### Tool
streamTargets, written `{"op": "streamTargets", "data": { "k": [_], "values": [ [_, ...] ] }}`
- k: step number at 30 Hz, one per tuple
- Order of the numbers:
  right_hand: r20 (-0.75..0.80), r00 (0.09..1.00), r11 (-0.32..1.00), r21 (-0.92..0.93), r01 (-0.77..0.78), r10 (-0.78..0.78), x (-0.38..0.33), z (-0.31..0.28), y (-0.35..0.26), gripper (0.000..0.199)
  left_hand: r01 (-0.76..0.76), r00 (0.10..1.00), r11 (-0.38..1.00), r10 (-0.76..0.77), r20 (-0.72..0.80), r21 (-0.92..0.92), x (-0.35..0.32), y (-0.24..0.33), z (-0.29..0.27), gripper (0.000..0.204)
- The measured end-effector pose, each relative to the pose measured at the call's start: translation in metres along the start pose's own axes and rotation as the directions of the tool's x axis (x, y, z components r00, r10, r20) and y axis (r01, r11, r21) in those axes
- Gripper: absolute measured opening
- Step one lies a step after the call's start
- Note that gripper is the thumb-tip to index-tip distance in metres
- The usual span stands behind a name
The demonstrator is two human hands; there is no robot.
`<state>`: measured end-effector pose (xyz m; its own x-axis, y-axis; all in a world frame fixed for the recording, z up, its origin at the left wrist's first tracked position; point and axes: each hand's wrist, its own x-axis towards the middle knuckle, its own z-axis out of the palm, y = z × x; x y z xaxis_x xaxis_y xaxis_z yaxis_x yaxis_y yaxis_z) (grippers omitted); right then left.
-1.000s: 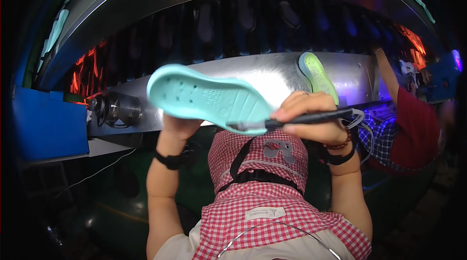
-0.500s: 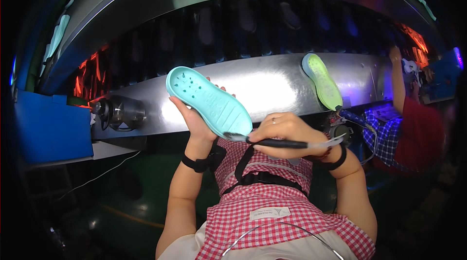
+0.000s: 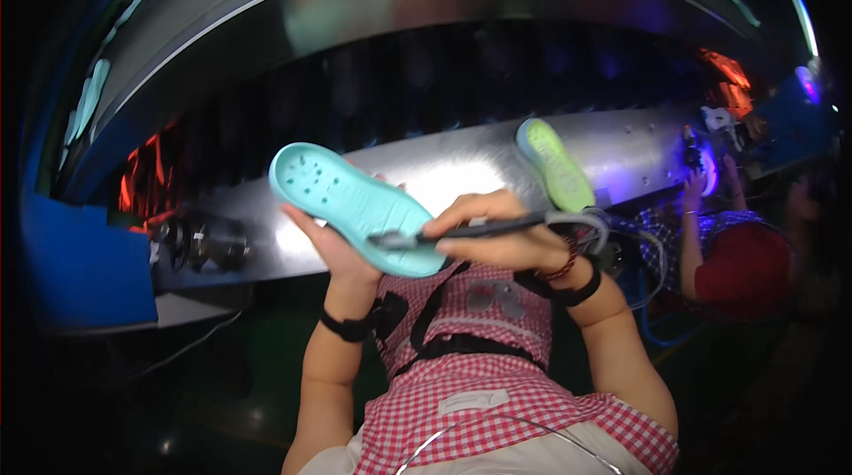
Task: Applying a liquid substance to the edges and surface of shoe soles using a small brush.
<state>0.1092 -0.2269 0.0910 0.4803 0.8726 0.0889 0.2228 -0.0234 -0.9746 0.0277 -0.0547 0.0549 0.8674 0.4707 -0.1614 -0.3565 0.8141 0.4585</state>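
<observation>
A turquoise shoe sole (image 3: pixel 342 201) lies tilted on my left hand (image 3: pixel 335 249), whose fingers wrap its far edge while the thumb presses the near side. Small holes dot its toe end, at the upper left. My right hand (image 3: pixel 501 231) is closed around a black-handled brush (image 3: pixel 479 229). The dark brush head rests on the inner face of the sole near the heel end. Motion blurs the brush head, so its bristles do not show clearly.
A lime-green sole (image 3: pixel 555 164) lies on the metal ledge (image 3: pixel 621 155) ahead right. Behind it runs a dark conveyor (image 3: pixel 399 71) under a metal hood. At left stand a metal pot (image 3: pixel 222 242) and a blue box (image 3: pixel 98 262). A co-worker (image 3: pixel 741 253) works at far right.
The brush has moved from the heel rim inward onto the sole's inner face. Both hands and the sole sit slightly lower and further left in view. The co-worker's arm has come down.
</observation>
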Motion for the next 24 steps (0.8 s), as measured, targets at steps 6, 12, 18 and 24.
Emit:
{"op": "streamTargets", "data": {
  "k": [6,12,18,24],
  "values": [
    [0.079,0.983,0.962,0.231,0.145,-0.167,-0.015,-0.006,0.005,0.021,-0.133,0.991,0.984,0.130,0.035,0.114,0.002,0.009,0.001,0.083],
    [0.105,0.954,0.959,0.067,0.276,-0.282,-0.019,-0.004,0.010,0.023,-0.085,0.996,0.990,0.081,0.042,0.112,0.001,0.011,0.020,0.079],
    [-0.099,0.995,0.991,0.130,-0.007,0.020,-0.015,-0.014,0.016,0.024,-0.116,0.989,0.971,0.094,0.111,0.207,0.001,0.010,0.024,0.079],
    [0.006,0.981,0.865,0.473,0.169,-0.195,-0.015,-0.004,0.032,0.019,-0.179,0.969,0.967,0.140,0.206,0.183,-0.002,0.020,0.021,0.077]
  ]
}}
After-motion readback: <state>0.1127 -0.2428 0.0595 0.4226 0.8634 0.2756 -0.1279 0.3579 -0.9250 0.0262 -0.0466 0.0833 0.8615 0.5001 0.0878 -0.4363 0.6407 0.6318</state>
